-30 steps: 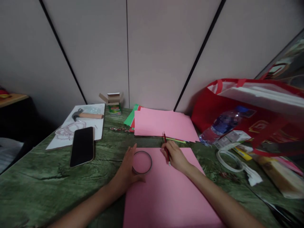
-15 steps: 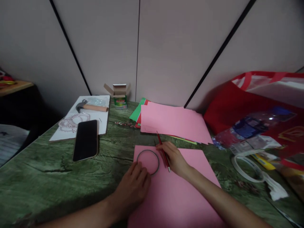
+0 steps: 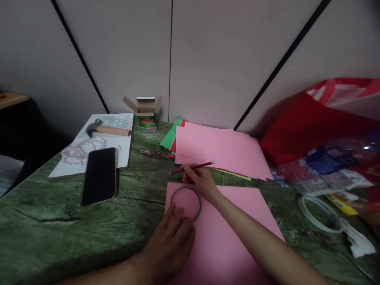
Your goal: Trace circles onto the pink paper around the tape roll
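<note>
A sheet of pink paper (image 3: 228, 233) lies on the table in front of me. On its upper left corner rests a thin dark-grey ring (image 3: 200, 206), flat against the sheet. My left hand (image 3: 175, 235) presses the lower part of that ring down with bent fingertips. Above the ring, my right hand (image 3: 202, 180) pinches a red pencil (image 3: 202, 165) between thumb and fingers. The pencil lies nearly level, its dark tip pointing left past the sheet's far edge and its pale end to the right. Its tip appears apart from the paper.
Behind are stacked pink sheets (image 3: 219, 146) and an opened green box (image 3: 147, 122). Leftward, a white board (image 3: 126, 154) carries a hammer (image 3: 113, 130) and beads (image 3: 71, 152), beside a phone (image 3: 99, 176). Rightward are a red bag (image 3: 287, 126), plastic bottle (image 3: 329, 158) and white tape roll (image 3: 320, 221).
My right hand has moved left and slightly up, and the pencil has turned from steep to nearly level. My left hand stays on the ring. The view has shifted a little.
</note>
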Tool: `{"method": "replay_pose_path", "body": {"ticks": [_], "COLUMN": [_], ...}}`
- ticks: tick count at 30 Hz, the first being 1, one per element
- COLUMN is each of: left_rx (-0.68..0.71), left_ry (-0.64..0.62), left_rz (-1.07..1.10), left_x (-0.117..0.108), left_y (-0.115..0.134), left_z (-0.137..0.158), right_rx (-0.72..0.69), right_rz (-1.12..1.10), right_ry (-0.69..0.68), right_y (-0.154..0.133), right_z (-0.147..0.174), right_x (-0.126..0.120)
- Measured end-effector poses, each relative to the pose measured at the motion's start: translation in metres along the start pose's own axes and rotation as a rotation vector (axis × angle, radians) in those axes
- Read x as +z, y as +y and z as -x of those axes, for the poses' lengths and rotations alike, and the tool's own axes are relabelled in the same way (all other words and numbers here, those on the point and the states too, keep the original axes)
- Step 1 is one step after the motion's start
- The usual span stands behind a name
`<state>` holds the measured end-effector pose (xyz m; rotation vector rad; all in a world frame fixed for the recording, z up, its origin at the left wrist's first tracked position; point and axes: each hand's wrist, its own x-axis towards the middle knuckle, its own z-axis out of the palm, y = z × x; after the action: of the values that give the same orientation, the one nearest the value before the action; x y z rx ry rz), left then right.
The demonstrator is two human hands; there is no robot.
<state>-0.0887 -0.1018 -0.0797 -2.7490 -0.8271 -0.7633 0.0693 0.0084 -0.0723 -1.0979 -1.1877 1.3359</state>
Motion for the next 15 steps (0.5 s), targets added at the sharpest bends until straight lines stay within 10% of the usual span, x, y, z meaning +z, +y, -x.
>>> {"method": "replay_pose_path", "body": {"ticks": [15], "left_rx": [-0.005], "left_ry": [-0.034], "left_rz": [-0.015], "left_x": [0.000], "left_y": [0.007], "left_z": [0.006], "right_rx": [0.034], "right_rz": [-0.122], "right_ry": [-0.094], "right_y": [0.006], "right_z": [0.012], "right_x": [0.012]}}
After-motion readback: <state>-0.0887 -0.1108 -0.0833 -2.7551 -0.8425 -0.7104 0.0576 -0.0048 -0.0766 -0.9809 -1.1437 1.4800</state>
